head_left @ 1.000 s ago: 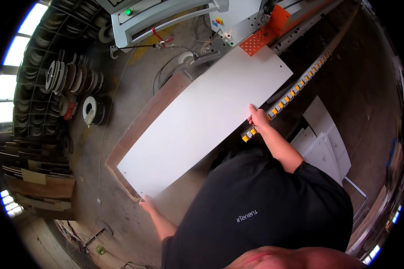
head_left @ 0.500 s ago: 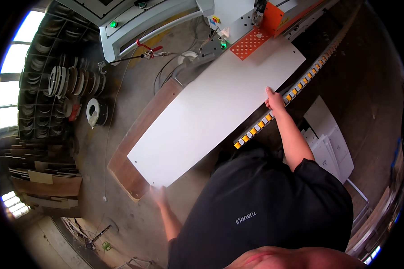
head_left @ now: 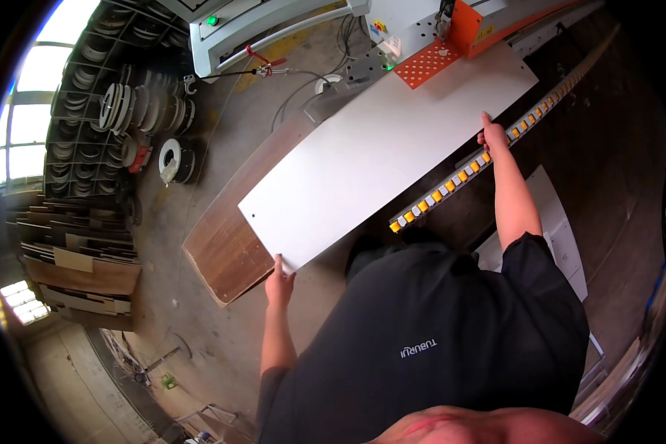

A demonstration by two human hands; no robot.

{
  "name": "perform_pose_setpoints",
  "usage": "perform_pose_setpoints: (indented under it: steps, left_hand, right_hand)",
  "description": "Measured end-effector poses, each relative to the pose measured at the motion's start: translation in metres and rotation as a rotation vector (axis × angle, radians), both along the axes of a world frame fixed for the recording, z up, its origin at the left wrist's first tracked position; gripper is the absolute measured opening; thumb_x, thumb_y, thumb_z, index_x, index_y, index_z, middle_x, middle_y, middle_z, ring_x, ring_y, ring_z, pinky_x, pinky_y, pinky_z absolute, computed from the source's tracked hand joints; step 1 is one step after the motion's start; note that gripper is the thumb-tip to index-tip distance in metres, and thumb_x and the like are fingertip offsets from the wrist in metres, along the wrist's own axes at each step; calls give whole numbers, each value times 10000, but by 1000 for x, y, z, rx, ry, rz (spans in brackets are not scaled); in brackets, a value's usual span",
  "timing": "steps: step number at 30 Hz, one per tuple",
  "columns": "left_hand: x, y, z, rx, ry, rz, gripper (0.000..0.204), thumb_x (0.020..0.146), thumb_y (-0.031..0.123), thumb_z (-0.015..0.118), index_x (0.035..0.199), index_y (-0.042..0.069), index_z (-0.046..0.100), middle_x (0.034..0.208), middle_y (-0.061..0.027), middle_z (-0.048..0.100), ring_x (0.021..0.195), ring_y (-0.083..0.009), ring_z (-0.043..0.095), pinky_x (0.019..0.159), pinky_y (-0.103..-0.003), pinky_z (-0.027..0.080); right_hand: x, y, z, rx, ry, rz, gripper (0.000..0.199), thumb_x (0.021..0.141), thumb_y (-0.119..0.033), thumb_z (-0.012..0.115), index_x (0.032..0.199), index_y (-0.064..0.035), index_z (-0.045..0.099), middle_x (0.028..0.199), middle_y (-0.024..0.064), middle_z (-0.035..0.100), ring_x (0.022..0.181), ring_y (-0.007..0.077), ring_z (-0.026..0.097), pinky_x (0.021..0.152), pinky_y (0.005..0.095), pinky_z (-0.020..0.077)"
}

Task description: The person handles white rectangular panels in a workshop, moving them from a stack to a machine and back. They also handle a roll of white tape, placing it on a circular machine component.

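Note:
A long white panel [head_left: 377, 155] slants across the middle, from near left to far right, with small dark holes close to its corners. My left hand [head_left: 278, 285] grips its near-left corner, thumb on top and fingers partly hidden underneath. Farther along the near long edge, my right hand [head_left: 493, 135] holds the panel with its thumb over the face. Under the panel's left end shows a brown wooden board [head_left: 229, 255]. The far end lies beside an orange perforated plate [head_left: 427, 68] on a machine.
A rail with yellow and white rollers [head_left: 451, 185] runs along the panel's near side. More white panels [head_left: 559, 229] lean at the right. Left are edging rolls [head_left: 144, 107] on a rack and a stack of boards [head_left: 81, 274]. A grey machine [head_left: 274, 33] stands at the back.
The white panel has slid toward the far right, uncovering more of the brown board. My left hand has moved up with its corner. The whole view has also shifted slightly.

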State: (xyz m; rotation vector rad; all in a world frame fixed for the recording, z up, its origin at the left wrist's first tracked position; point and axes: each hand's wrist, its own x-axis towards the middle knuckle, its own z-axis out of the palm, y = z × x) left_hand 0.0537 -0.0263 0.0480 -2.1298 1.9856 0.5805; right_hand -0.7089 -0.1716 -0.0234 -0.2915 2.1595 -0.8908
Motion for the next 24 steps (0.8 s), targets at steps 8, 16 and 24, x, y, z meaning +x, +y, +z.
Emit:
perform_pose_setpoints:
  steps: [8, 16, 24]
  left_hand:
    - [-47, -40, -6, 89, 3, -332, 890, 906, 372, 737, 1584, -6, 302, 862, -160, 745, 765, -351, 724, 680, -457, 559]
    - [-110, -77, -21, 90, 46, -623, 912, 924, 439, 650, 1532, -135, 285, 797, -216, 727, 686, -383, 717, 615, -490, 565]
    - [-145, -114, -14, -76, 75, -912, 968, 911, 527, 680, 1496, -163, 335, 781, -195, 741, 705, -391, 731, 673, -475, 584]
  right_hand:
    - [131, 67, 15, -135, 49, 319, 514, 1024, -496, 598, 799, -36, 635, 601, 24, 597, 445, 119, 553, 456, 286, 434]
    - [310, 269, 8, -213, -66, 129, 295, 1043, -314, 611, 1034, -33, 698, 667, 35, 650, 477, 96, 557, 475, 274, 458]
    - [437, 460, 0, 161, -97, -206, 310, 980, -350, 619, 1011, -64, 735, 730, 44, 735, 595, 156, 684, 595, 325, 545]
